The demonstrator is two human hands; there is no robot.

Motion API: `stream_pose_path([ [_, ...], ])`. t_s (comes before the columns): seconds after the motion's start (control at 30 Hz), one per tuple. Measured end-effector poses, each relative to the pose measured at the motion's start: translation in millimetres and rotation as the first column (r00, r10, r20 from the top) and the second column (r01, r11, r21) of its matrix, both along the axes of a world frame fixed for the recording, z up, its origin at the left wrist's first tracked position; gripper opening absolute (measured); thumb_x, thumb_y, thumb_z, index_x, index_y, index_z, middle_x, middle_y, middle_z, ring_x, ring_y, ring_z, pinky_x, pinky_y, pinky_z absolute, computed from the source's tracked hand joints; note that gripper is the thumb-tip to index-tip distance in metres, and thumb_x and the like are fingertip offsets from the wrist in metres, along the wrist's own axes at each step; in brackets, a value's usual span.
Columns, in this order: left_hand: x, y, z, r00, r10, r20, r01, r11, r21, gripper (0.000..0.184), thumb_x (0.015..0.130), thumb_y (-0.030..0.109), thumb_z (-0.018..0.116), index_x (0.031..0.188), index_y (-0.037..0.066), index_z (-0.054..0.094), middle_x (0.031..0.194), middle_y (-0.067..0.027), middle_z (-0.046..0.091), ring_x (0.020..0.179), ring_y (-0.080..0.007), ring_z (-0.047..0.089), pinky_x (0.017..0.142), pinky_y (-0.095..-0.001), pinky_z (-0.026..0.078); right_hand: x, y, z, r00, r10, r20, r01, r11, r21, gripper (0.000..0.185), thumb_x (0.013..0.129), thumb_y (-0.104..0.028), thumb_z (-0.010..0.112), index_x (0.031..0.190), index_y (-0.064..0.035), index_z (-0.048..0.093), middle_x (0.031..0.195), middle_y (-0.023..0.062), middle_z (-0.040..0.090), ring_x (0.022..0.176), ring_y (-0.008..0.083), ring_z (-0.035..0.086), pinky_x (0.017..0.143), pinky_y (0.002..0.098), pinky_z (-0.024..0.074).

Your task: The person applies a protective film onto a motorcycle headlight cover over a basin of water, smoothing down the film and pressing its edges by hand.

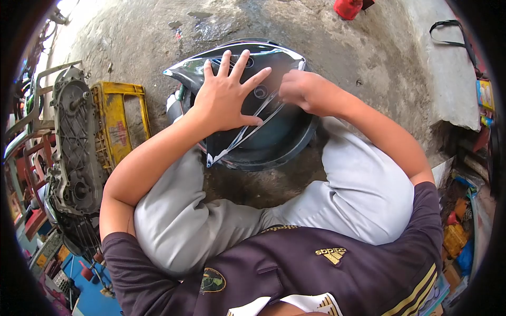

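Observation:
A glossy black, roughly triangular plastic panel (271,60), like a motorcycle fairing, lies across a round black basin (276,145) on the floor between my knees. My left hand (224,97) rests on the panel with its fingers spread, the thumb near a long pale-edged slot. At the panel's right side my right hand (305,92) is closed, its fingers curled and smeared by motion. Whatever it may hold is hidden. Light streaks and round recesses show on the panel between the two hands.
To the left stand a grey metal engine casing (79,142) and a worn yellow crate (121,116). A red object (348,8) sits on the concrete floor at the top. A concrete ledge (456,79) runs along the right, with cluttered parts (456,237) below it.

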State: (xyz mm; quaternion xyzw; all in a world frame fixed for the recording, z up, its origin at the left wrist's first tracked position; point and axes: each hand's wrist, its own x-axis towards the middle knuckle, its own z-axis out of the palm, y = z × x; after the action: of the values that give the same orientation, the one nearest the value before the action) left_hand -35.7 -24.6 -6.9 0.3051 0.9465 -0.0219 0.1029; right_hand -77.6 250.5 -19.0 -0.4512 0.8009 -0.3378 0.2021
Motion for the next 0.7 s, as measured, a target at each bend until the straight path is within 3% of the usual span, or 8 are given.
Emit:
stream_pose_path([
  [0.2,1,1,3,1.000,0.016,0.014,-0.016,1.000,-0.001,0.117,0.077,0.081,0.077,0.173,0.039,0.025,0.177,-0.0225,0.023,0.159,-0.0523,0.028,0.118,-0.0760,0.034,-5,24,-9,0.994,-0.109,0.031,0.109,0.994,0.006,0.012,0.092,-0.003,0.073,0.103,-0.0024,0.070,0.104,0.0133,0.068,0.106,0.0357,0.066,0.091,0.0457,0.0544],
  [0.4,1,1,2,1.000,0.013,0.007,-0.013,1.000,-0.024,0.118,0.076,0.082,0.076,0.173,0.039,0.025,0.178,-0.0225,0.022,0.159,-0.0529,0.028,0.118,-0.0758,0.033,-1,-2,-10,0.998,0.020,-0.057,-0.025,0.996,-0.085,0.011,0.094,-0.002,0.070,0.105,-0.0034,0.071,0.106,0.0140,0.067,0.104,0.0360,0.065,0.091,0.0447,0.0541],
  [0.5,0,0,1,1.000,-0.001,-0.010,0.001,1.000,-0.007,0.116,0.078,0.083,0.074,0.173,0.039,0.025,0.177,-0.0232,0.025,0.158,-0.0548,0.029,0.117,-0.0764,0.034,-2,-6,-8,0.991,0.098,-0.086,-0.103,0.994,-0.048,0.013,0.091,-0.003,0.074,0.104,-0.0035,0.070,0.103,0.0119,0.069,0.106,0.0350,0.066,0.089,0.0452,0.0551],
  [0.7,0,1,4,1.000,0.015,0.024,-0.015,1.000,-0.019,0.118,0.076,0.082,0.077,0.173,0.040,0.024,0.178,-0.0225,0.022,0.159,-0.0528,0.028,0.118,-0.0756,0.034,-8,28,-10,0.993,-0.117,0.005,0.117,0.993,-0.017,0.011,0.093,0.001,0.071,0.103,-0.0024,0.070,0.107,0.0135,0.069,0.103,0.0366,0.066,0.089,0.0443,0.0546],
])
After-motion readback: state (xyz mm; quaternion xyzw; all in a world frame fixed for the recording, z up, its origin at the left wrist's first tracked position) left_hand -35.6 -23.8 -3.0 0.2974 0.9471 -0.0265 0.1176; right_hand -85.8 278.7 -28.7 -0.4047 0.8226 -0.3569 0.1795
